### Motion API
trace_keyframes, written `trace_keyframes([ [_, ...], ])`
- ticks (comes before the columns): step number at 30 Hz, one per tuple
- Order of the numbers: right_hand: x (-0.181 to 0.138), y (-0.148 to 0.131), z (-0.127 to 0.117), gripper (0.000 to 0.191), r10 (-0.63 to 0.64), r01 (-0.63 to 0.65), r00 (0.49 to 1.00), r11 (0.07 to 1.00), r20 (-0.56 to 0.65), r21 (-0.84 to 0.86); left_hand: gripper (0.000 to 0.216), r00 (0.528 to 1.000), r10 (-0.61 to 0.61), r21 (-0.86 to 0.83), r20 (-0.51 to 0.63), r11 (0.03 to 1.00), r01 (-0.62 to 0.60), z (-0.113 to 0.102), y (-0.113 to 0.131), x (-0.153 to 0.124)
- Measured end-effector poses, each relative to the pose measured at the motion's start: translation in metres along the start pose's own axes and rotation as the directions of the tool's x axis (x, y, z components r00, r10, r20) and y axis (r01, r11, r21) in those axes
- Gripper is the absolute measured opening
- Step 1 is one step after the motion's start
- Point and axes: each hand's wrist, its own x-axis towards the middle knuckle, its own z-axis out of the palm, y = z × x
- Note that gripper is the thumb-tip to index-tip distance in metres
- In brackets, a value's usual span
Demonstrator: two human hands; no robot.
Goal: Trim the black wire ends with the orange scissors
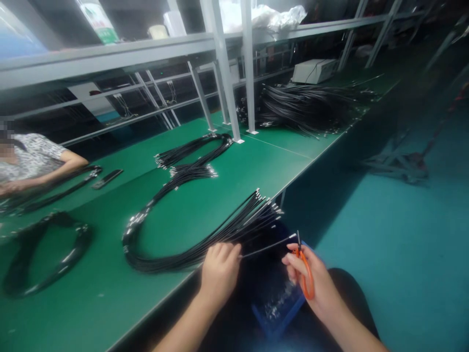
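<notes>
My left hand (221, 266) is closed on a bundle of black cables (172, 261) at the edge of the green table. The bundle curves round in a loop on the tabletop, and its light-tipped ends fan out past the edge. From my left fingers a single cable (266, 248) stretches right, ending in a silvery tip. Close by that tip, my right hand (306, 274) grips orange-handled cutters (307, 278), their dark blades pointing up. Whether the blades touch the cable I cannot tell. Below my hands is a blue bin (280, 318) with small pale bits in it.
More black cables (190, 151) lie behind, with a large heap (308, 105) by the shelf posts (229, 98). At left, a person (32, 156) sits with an arm over cables near a phone-like object (107, 179). A coiled bundle (47, 259) rests at front left.
</notes>
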Motion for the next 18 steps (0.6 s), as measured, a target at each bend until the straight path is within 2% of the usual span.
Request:
trace_keyframes([
  [3,0.004,0.002,0.012,0.033,-0.007,0.007,1.000,0.997,0.001,0.083,0.018,0.998,0.009,-0.045,0.068,0.999,-0.006,-0.015,0.013,0.002],
  [5,0.010,0.004,0.020,0.033,-0.014,0.015,1.000,0.992,-0.008,0.127,0.015,0.989,-0.035,-0.091,0.144,0.995,0.048,-0.024,0.009,0.014],
  [6,0.014,0.004,0.023,0.033,-0.019,0.020,1.000,0.990,-0.013,0.139,0.015,0.967,-0.140,-0.129,0.213,0.977,0.170,-0.027,0.003,0.022],
  [7,0.017,0.004,0.026,0.033,-0.022,0.024,1.000,0.989,-0.014,0.146,0.019,0.949,-0.226,-0.119,0.219,0.959,0.256,-0.029,-0.007,0.032],
  [10,0.022,0.003,0.028,0.035,-0.020,0.019,1.000,0.990,0.003,0.140,0.016,0.896,-0.394,-0.051,0.204,0.910,0.411,-0.028,-0.045,0.059],
  [13,0.022,0.004,0.026,0.034,-0.002,0.000,1.000,0.992,0.021,0.128,0.009,0.866,-0.440,-0.026,0.236,0.889,0.458,-0.021,-0.070,0.070],
  [18,0.023,0.007,0.022,0.032,0.021,-0.025,0.999,0.993,0.029,0.112,0.012,0.871,-0.431,-0.047,0.236,0.890,0.453,-0.015,-0.069,0.064],
])
